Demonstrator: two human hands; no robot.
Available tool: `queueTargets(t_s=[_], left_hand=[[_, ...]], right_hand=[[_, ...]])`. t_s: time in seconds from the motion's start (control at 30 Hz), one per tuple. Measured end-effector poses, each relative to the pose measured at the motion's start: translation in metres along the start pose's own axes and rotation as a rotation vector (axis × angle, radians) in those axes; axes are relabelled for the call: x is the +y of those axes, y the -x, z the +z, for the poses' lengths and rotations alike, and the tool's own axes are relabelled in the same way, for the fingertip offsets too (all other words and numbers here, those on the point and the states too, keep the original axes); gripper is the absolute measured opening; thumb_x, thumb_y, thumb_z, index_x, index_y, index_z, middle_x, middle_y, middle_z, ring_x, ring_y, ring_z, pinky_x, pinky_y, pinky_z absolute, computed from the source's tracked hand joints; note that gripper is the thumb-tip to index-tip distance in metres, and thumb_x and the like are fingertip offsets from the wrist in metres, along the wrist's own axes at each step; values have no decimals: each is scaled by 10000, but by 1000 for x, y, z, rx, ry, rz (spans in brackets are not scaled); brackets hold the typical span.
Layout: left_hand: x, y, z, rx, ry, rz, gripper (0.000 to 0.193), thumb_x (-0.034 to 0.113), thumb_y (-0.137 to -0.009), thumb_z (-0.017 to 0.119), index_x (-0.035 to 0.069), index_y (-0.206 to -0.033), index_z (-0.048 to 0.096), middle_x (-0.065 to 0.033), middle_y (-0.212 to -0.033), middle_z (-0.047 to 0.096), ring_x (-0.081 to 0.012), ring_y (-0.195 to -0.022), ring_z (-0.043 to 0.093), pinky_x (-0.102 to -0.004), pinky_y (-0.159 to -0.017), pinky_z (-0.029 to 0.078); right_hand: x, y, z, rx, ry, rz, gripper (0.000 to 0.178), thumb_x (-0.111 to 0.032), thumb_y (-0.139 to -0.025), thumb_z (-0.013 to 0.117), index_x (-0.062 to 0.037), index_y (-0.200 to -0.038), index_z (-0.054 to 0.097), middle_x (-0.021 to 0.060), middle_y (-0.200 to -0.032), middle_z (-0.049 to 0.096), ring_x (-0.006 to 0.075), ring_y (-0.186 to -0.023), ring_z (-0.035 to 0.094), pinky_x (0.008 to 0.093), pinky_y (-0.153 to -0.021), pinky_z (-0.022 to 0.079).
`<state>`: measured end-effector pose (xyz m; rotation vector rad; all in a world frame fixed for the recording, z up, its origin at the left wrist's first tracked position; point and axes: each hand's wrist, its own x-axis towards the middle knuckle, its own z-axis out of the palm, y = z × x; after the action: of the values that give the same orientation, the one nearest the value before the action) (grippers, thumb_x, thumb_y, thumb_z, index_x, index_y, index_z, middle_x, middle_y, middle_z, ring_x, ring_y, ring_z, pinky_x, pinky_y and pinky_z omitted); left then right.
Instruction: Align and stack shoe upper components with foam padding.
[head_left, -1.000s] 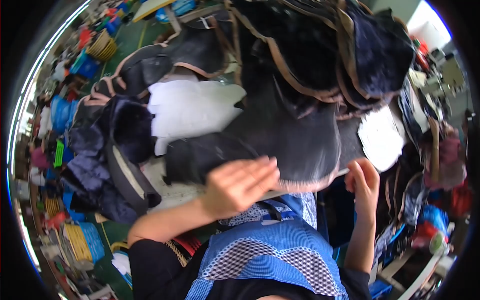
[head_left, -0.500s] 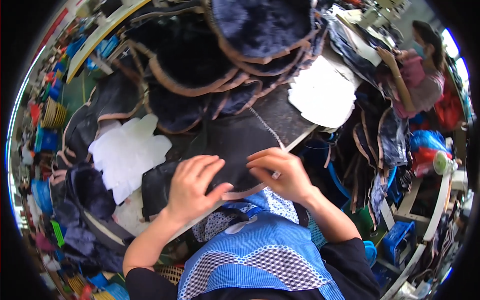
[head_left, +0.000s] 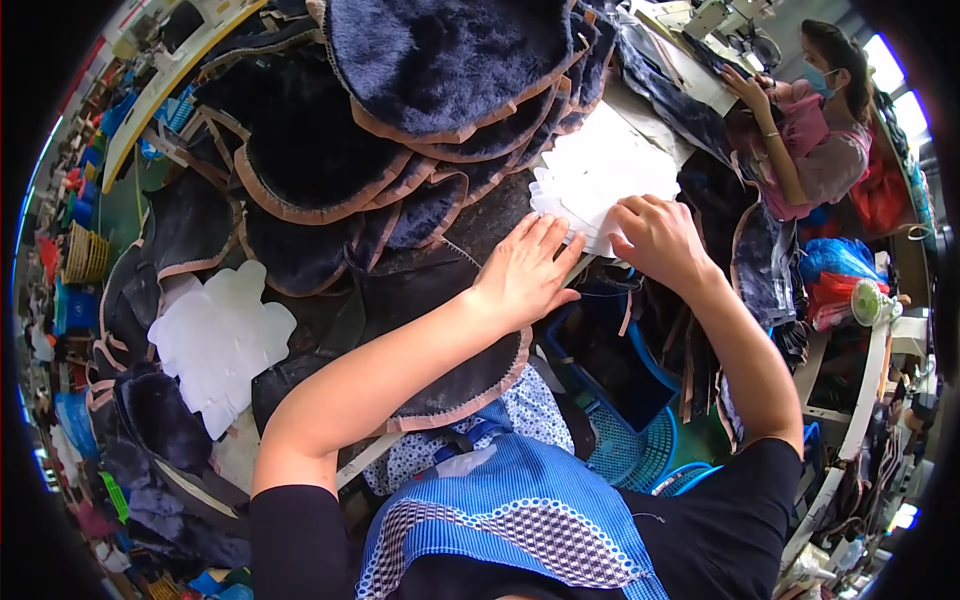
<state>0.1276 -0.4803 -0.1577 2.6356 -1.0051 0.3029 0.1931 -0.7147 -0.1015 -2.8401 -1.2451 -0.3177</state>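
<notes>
My left hand point(head_left: 528, 268) reaches across to the right with its fingers stretched out, the tips resting on the near left edge of a stack of white scalloped sheets point(head_left: 600, 165). At the stack's near right edge my right hand point(head_left: 662, 240) is closed, its fingers curled and the thumb against the border of the sheets. How many layers it grips is hidden. Below my left forearm lies a dark flat piece point(head_left: 470, 375) with a stitched pinkish-brown edge. A second white scalloped stack point(head_left: 222, 340) sits at the left.
Dark-blue plush pieces point(head_left: 450, 65) with brown trim are heaped at the far side. A blue basket point(head_left: 630, 440) stands below the table's edge. To the far right a person point(head_left: 815, 150) works at another table. A small green fan point(head_left: 868, 300) is at the right.
Both hands have moved away from the dark stitched piece, forward and right, onto the white stack. The view has shifted, so the things on the table appear farther left.
</notes>
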Motion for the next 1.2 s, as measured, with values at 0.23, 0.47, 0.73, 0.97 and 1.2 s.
queueTargets(t_s=[0.23,0.47,0.73,0.97,1.2], left_hand=[[3,-1,5,8,-49,-14,844,514,-879,730,42,-1516,439,-231,-1443,477,-385,-1349,484,-484,-1188,353],[2,0,3,9,-57,-7,882,553,-861,728,17,-1503,447,-235,-1437,490,-374,-1368,473,-489,-1193,350],[4,-2,9,-23,-94,-49,905,621,-876,672,41,-1528,432,-225,-1491,468,-352,-1437,413,-495,-1212,305],[-2,-6,19,12,-136,-78,854,680,-934,558,79,-1529,444,-211,-1504,449,-351,-1449,398,-503,-1222,281],[-19,-9,-56,56,764,-270,784,657,-1031,433,1,-1455,501,-258,-1397,574,-371,-1317,567,-415,-1114,454]], right_hand=[[7,-11,19,-54,302,-133,161,-139,-759,724,-9,-815,646,110,-811,676,276,-759,713,407,-672,584],[4,-28,1,-105,17,-1,261,-241,-727,751,3,-801,698,147,-793,691,329,-743,718,443,-696,578],[0,-28,17,-48,116,-27,193,-213,-745,742,-27,-782,707,143,-768,709,327,-690,720,432,-641,574],[49,-15,-68,472,-117,405,50,-112,-858,671,-82,-847,709,59,-815,718,212,-680,681,332,-660,539],[18,23,-154,611,-1171,547,180,-169,-1005,577,-21,-978,676,-61,-762,558,9,-663,496,177,-588,350]])
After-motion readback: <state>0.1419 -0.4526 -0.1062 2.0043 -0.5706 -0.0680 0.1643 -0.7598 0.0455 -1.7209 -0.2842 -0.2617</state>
